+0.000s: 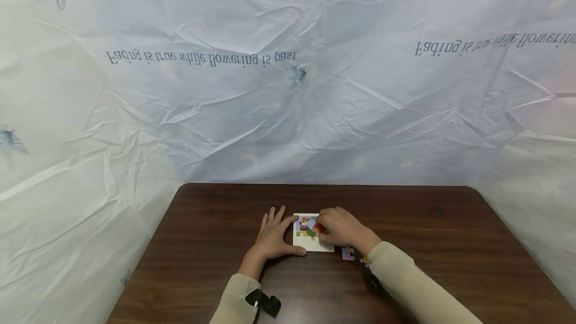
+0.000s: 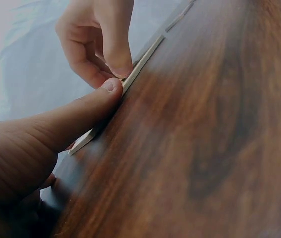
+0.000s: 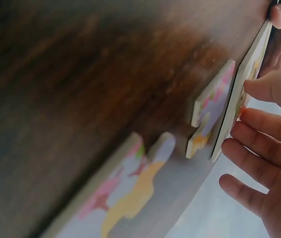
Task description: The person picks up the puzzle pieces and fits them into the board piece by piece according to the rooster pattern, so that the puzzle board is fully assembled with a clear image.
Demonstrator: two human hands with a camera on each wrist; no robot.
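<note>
A small white puzzle board [image 1: 313, 247] lies on the table, with a colourful bird picture [image 1: 305, 225] across its upper part. My left hand [image 1: 271, 240] is at the board's left side, fingers spread. Its index finger touches the upper left corner and its thumb the near edge. Over the right part of the board, my right hand [image 1: 343, 227] pinches a puzzle piece [image 3: 242, 101] between thumb and fingertips, low against the board; the hand mostly hides this piece. Two loose pieces lie to the right of the board, a pink-and-purple puzzle piece [image 1: 348, 254] and a yellow-and-lilac puzzle piece [image 3: 130, 191].
The dark brown wooden table [image 1: 216, 224] ends at a rounded far edge. Behind it hangs a creased pale sheet [image 1: 270, 114] with printed writing. A black strap with a small device [image 1: 264, 302] is on the left wrist. The right forearm partly covers one loose piece.
</note>
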